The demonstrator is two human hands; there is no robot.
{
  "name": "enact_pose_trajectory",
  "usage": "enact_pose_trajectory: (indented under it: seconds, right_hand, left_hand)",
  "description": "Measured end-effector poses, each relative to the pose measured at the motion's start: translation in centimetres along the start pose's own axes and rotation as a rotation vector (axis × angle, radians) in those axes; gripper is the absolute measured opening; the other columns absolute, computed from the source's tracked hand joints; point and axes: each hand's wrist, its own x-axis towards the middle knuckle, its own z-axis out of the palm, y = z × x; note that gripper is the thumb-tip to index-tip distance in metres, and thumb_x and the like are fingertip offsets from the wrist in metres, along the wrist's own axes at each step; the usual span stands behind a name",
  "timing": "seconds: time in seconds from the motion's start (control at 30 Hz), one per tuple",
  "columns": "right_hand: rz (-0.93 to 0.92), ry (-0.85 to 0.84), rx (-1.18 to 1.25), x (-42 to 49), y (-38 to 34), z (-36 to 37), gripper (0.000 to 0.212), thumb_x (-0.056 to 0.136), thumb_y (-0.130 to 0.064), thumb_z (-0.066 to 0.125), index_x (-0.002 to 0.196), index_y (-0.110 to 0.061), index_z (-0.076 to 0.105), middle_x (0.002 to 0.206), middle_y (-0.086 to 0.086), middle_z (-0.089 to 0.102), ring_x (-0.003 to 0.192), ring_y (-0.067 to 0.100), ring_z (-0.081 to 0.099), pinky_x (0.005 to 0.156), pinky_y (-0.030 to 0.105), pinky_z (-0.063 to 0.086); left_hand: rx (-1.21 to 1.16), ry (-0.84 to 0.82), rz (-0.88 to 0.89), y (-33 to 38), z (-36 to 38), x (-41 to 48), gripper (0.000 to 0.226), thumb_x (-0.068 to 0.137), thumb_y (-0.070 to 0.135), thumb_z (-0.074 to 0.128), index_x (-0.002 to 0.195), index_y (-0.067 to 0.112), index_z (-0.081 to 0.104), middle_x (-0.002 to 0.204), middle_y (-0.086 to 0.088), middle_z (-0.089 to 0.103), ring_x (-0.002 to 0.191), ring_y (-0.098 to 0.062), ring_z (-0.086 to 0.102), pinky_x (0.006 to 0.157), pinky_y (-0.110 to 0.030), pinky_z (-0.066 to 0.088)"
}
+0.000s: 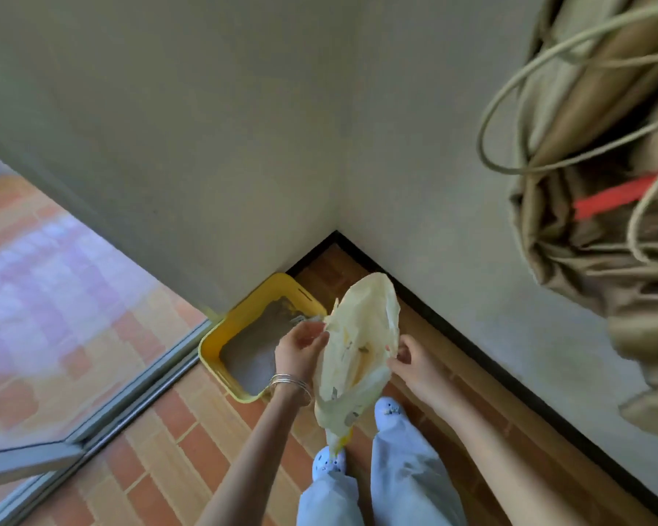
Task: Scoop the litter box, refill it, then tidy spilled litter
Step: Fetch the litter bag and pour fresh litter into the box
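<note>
The person stands in a corner and holds a pale yellow plastic bag (361,336) open between both hands, at 6 o'clock of the frame. The left hand (301,349), with thin bangles (289,382) at the wrist, has its fingers curled on the bag's edge at 9 o'clock. The right hand (407,360) pinches the opposite edge at 3 o'clock. The bag hangs upright, its mouth towards the camera and its bottom tip down between two light blue shoes (329,463). The yellow litter box (221,336) sits on the floor at 9 o'clock of the bag, against the wall, partly hidden behind the left hand. Grey litter (255,351) lies inside it. A small pale item at the box's far rim, just above the left hand, is too blurred to identify. The floor (160,449) is brick-patterned tile. A metal door track (130,396) runs at 8 o'clock. A bundle of brown paper bags (604,184) with cord handles hangs at 2 o'clock.
</note>
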Motion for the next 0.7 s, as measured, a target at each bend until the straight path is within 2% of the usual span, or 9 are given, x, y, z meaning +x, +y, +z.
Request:
enact_pose_trajectory:
  seconds: [0.07,0.13,0.17,0.27,0.37,0.47,0.53,0.6,0.7]
  right_hand:
    - [-0.004,0.059,0.069,-3.0,0.1,-1.4,0.012,0.089,-0.013,0.055,0.101,-0.013,0.052,0.094,0.005,0.059,0.086,0.020,0.057,0.068,0.023,0.041]
    - [0.015,0.149,0.132,-5.9,0.7,-2.7,0.014,0.088,-0.019,0.059,0.100,-0.021,0.052,0.095,-0.008,0.059,0.087,0.008,0.056,0.072,0.023,0.042]
    - [0.031,0.210,0.185,-7.4,1.1,-3.5,0.015,0.088,-0.021,0.060,0.100,-0.023,0.052,0.095,-0.011,0.058,0.087,0.006,0.055,0.071,0.021,0.042]
    - [0.094,0.381,0.354,-11.8,2.9,-5.6,0.011,0.089,-0.030,0.059,0.097,-0.024,0.055,0.094,-0.009,0.060,0.085,0.008,0.058,0.068,0.020,0.041]
    - [0.164,0.525,0.494,-16.2,5.0,-7.7,0.016,0.089,-0.040,0.057,0.098,-0.027,0.058,0.099,-0.009,0.063,0.089,0.007,0.058,0.074,0.024,0.042]
    - [0.170,0.667,0.638,-20.7,7.0,-9.6,0.012,0.087,-0.039,0.059,0.087,-0.027,0.061,0.090,-0.007,0.068,0.081,0.006,0.063,0.079,0.026,0.050]
    - [0.182,0.767,0.693,-23.4,8.5,-10.9,0.013,0.085,-0.034,0.063,0.081,-0.022,0.064,0.078,-0.007,0.069,0.069,0.002,0.065,0.067,0.018,0.052]
    - [0.209,0.848,0.719,-25.8,10.8,-12.1,0.012,0.085,-0.025,0.065,0.075,-0.019,0.063,0.068,-0.009,0.066,0.060,0.001,0.063,0.056,0.014,0.046]
    - [0.314,0.919,0.707,-29.4,14.6,-14.1,0.014,0.085,-0.019,0.062,0.072,-0.017,0.060,0.066,-0.006,0.063,0.063,0.008,0.059,0.055,0.017,0.041]
  left_hand:
    - [0.079,-0.144,0.083,2.7,0.7,-2.2,0.009,0.080,0.013,0.071,0.085,0.020,0.070,0.077,0.009,0.065,0.074,-0.010,0.060,0.073,-0.021,0.051]
    - [0.165,-0.290,0.169,4.7,2.1,-4.8,0.007,0.081,0.014,0.071,0.087,0.017,0.072,0.072,0.013,0.060,0.066,-0.001,0.055,0.060,-0.004,0.040]
    - [0.200,-0.357,0.213,5.7,3.1,-6.2,0.008,0.081,0.014,0.070,0.088,0.016,0.073,0.072,0.013,0.060,0.065,0.003,0.053,0.057,-0.003,0.037]
    - [0.249,-0.539,0.282,7.9,6.3,-10.2,0.010,0.081,0.014,0.071,0.091,0.014,0.074,0.077,0.008,0.065,0.061,0.007,0.057,0.060,-0.002,0.039]
    - [0.298,-0.763,0.361,9.4,9.6,-14.7,0.016,0.081,0.014,0.072,0.096,0.011,0.074,0.081,0.011,0.066,0.066,0.017,0.057,0.067,-0.003,0.043]
    - [0.407,-0.893,0.483,10.3,13.0,-18.9,0.017,0.080,0.018,0.072,0.097,0.017,0.075,0.088,0.009,0.069,0.068,0.020,0.056,0.073,-0.005,0.044]
    - [0.479,-0.962,0.556,10.9,15.4,-21.5,0.016,0.081,0.019,0.071,0.096,0.020,0.075,0.087,0.011,0.067,0.067,0.023,0.053,0.070,-0.002,0.042]
    - [0.535,-1.044,0.614,11.4,17.8,-24.3,0.016,0.082,0.020,0.070,0.097,0.022,0.075,0.083,0.016,0.063,0.065,0.024,0.051,0.068,0.001,0.039]
    - [0.606,-1.187,0.653,11.6,21.3,-28.9,0.014,0.081,0.024,0.071,0.094,0.026,0.074,0.076,0.026,0.059,0.066,0.023,0.052,0.069,0.001,0.039]
